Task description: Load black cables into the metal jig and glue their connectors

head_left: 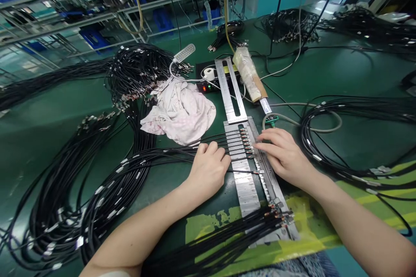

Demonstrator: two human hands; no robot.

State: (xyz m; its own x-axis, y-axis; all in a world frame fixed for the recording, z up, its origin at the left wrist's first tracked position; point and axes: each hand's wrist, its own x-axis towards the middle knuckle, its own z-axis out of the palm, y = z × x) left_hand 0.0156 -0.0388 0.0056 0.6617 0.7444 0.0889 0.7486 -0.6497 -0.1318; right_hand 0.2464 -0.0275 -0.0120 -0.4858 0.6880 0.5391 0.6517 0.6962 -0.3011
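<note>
A long slotted metal fixture (243, 184) lies in front of me. Several thin black cables (238, 143) cross its upper half side by side, their bare metal ends (246, 140) lined up along the rail. My left hand (210, 166) is closed around black cables just left of the fixture. My right hand (282, 151) hovers at the rail's right side, its thumb and fingers drawn close to the cable ends; whether they pinch anything is too small to make out. A bundle of black cables (240, 229) lies over the fixture's near end.
Coiled black cables (113, 199) fill the left, and another coil (308, 130) lies right. A crumpled cloth (182, 110), a small lamp (184, 53), a black box (208, 88) with lit digits and a taped handle tool (250, 73) stand beyond. Yellow tape (305, 233) covers the near edge.
</note>
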